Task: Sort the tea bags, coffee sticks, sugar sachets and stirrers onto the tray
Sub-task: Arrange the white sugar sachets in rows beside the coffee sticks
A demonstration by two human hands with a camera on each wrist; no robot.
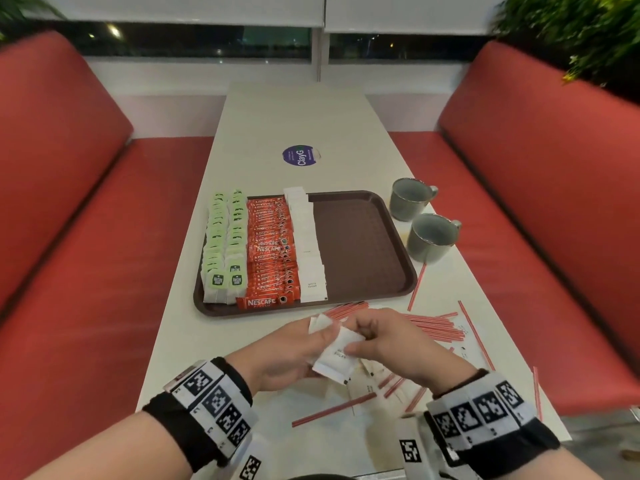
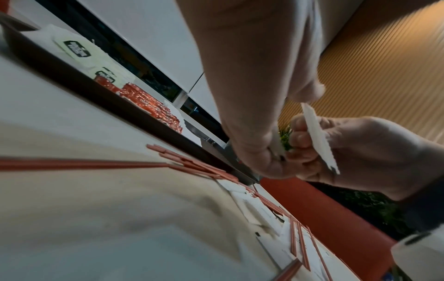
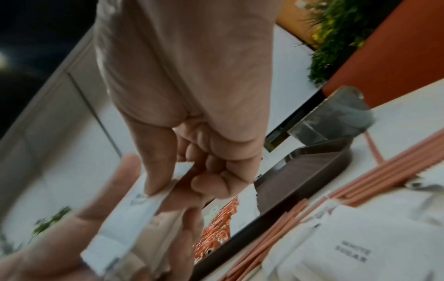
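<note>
Head view: left hand (image 1: 294,351) and right hand (image 1: 377,344) meeting low over the near table edge, both curled round a small stack of white sugar sachets (image 1: 334,353), probably squaring them up so as to go down as one neat pile. Brown tray (image 1: 363,244) just beyond, left half filled in rows: green tea bags (image 1: 223,244) at the far left, red coffee sticks (image 1: 272,251) next, a column of white sugar (image 1: 306,247) beside them; right half bare, presumably kept for what is left. Red stirrers (image 1: 433,327) scattered loose on the table (image 1: 291,116) near the right hand, none on the tray yet. Two grey mugs (image 1: 420,220) standing just right of the tray. Round purple sticker (image 1: 299,155) further up the pale tabletop; red booth benches (image 1: 69,202) either side, a dark window behind, foliage at the upper right corner.

Left wrist view: right-hand fingers (image 2: 305,140) pinching a sachet seen edge-on, left-hand fingertips touching below it; tray rim and coffee sticks beyond, stirrers and more loose sachets lying flat on the table underneath.

Right wrist view: blurred; thumb pressed on the top of the stack, left palm cupped beneath as a support. More sachets marked white sugar lying on the table among stirrers, beside the tray's near rim; a mug at the far corner
</note>
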